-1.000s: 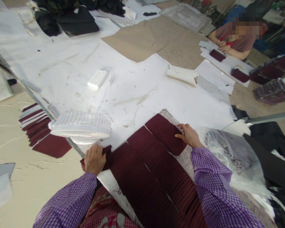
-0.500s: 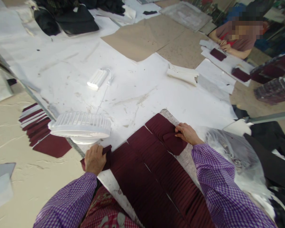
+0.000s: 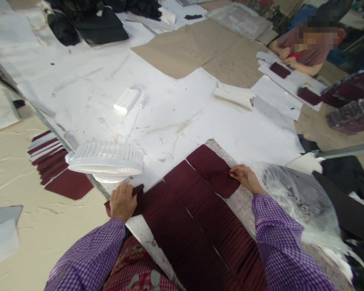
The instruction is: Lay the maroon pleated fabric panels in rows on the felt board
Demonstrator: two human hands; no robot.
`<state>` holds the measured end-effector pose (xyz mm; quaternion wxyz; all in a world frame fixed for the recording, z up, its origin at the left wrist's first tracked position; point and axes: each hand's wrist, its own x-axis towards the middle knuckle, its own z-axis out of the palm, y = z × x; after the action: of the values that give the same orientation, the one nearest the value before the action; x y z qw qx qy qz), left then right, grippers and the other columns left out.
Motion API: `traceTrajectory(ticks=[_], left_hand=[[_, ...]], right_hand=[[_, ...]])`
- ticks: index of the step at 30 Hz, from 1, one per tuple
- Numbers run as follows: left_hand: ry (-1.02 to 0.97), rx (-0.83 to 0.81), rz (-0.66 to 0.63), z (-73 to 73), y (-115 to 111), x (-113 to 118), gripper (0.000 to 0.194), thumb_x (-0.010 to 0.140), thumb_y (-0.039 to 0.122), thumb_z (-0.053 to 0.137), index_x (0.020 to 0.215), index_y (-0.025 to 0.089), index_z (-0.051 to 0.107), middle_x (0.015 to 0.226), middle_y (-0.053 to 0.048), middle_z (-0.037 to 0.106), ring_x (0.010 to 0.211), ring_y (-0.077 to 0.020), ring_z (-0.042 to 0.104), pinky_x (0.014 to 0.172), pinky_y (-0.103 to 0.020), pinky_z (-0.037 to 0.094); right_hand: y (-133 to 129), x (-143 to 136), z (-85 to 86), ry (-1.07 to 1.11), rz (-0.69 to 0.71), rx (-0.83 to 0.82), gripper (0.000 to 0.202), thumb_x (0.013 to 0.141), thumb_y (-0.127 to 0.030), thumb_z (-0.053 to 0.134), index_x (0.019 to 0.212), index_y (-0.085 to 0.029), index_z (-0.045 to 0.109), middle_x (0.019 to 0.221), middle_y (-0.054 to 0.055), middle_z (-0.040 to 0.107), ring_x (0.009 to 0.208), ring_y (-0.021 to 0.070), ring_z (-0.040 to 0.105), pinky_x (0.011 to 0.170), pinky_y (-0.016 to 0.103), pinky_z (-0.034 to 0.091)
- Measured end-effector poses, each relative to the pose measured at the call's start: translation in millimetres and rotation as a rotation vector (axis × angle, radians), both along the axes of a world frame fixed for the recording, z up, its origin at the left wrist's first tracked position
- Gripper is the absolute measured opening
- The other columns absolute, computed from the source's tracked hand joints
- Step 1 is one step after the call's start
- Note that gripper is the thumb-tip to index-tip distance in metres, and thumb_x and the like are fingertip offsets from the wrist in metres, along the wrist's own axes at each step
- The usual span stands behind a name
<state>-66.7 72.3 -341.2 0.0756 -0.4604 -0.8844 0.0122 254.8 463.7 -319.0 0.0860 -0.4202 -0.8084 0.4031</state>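
Rows of overlapping maroon fabric pieces (image 3: 176, 214) lie on a speckled white board (image 3: 248, 206) in front of me. My right hand (image 3: 245, 178) pinches the right edge of the end fabric piece (image 3: 223, 178) in the far right row, its fingertips together. At the left end of the rows, my left hand (image 3: 123, 202) is closed around a small bunch of maroon pieces (image 3: 138, 204), which stick out on both sides of it. What lies under the left palm is hidden.
A white fan (image 3: 106, 159) stands just beyond my left hand. Fanned maroon pieces (image 3: 68, 184) lie at left. Further off are a white battery-like pack (image 3: 126, 100) and brown paper (image 3: 182, 48). A clear plastic bag (image 3: 300, 202) is at right; a co-worker (image 3: 309, 56) sits at far right.
My right hand has shifted a little right and down, and the end piece, bunched up near its fingers before, now lies flatter. My left hand stays on its bunch.
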Motion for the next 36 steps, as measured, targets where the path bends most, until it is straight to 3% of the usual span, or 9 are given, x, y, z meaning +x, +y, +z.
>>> traceTrajectory(ticks=[4, 8, 18, 29, 36], left_hand=[[0.006, -0.003, -0.006, 1.4, 0.7, 0.3, 0.011, 0.083, 0.029, 0.048, 0.078, 0.019, 0.052, 0.079, -0.010, 0.055, 0.078, -0.0278, 0.049, 0.070, -0.037, 0.037], [0.009, -0.003, -0.011, 3.3, 1.6, 0.3, 0.012, 0.083, 0.029, 0.048, 0.076, 0.019, 0.052, 0.078, -0.009, 0.054, 0.077, -0.0275, 0.049, 0.070, -0.037, 0.037], [-0.007, 0.003, -0.003, 0.9, 0.5, -0.1, 0.013, 0.084, 0.030, 0.046, 0.077, 0.020, 0.052, 0.079, -0.010, 0.055, 0.079, -0.0278, 0.049, 0.070, -0.038, 0.036], [-0.042, 0.020, 0.007, 0.0, 0.6, -0.1, 0.013, 0.083, 0.029, 0.046, 0.078, 0.020, 0.054, 0.077, -0.010, 0.055, 0.078, -0.0288, 0.049, 0.071, -0.039, 0.036], [-0.038, 0.009, 0.003, 0.6, 0.1, -0.2, 0.013, 0.084, 0.028, 0.046, 0.079, 0.019, 0.054, 0.080, -0.011, 0.056, 0.080, -0.0285, 0.049, 0.071, -0.038, 0.036]], right_hand=[[-2.2, -5.1, 7.4, -0.059, 0.009, 0.023, 0.031, 0.075, -0.050, 0.062, 0.087, -0.021, 0.068, 0.100, 0.008, 0.066, 0.099, 0.0286, 0.058, 0.085, 0.043, 0.046], [-1.7, -6.0, 8.6, -0.139, 0.019, 0.003, 0.033, 0.074, -0.048, 0.062, 0.093, -0.022, 0.069, 0.087, 0.006, 0.067, 0.082, 0.0250, 0.061, 0.074, 0.038, 0.048], [-1.3, 0.9, 20.5, -0.146, -0.003, -0.059, 0.041, 0.081, -0.061, 0.049, 0.079, -0.021, 0.059, 0.061, 0.000, 0.058, 0.056, 0.0161, 0.051, 0.051, 0.026, 0.040], [-3.2, -1.4, 29.3, -0.069, 0.013, -0.210, 0.043, 0.078, -0.062, 0.053, 0.078, -0.020, 0.058, 0.068, 0.001, 0.059, 0.062, 0.0181, 0.053, 0.053, 0.027, 0.042], [-7.3, -3.1, 34.4, -0.034, -0.111, -0.179, 0.035, 0.068, -0.054, 0.069, 0.079, -0.021, 0.064, 0.075, 0.003, 0.062, 0.072, 0.0218, 0.056, 0.064, 0.033, 0.046]])
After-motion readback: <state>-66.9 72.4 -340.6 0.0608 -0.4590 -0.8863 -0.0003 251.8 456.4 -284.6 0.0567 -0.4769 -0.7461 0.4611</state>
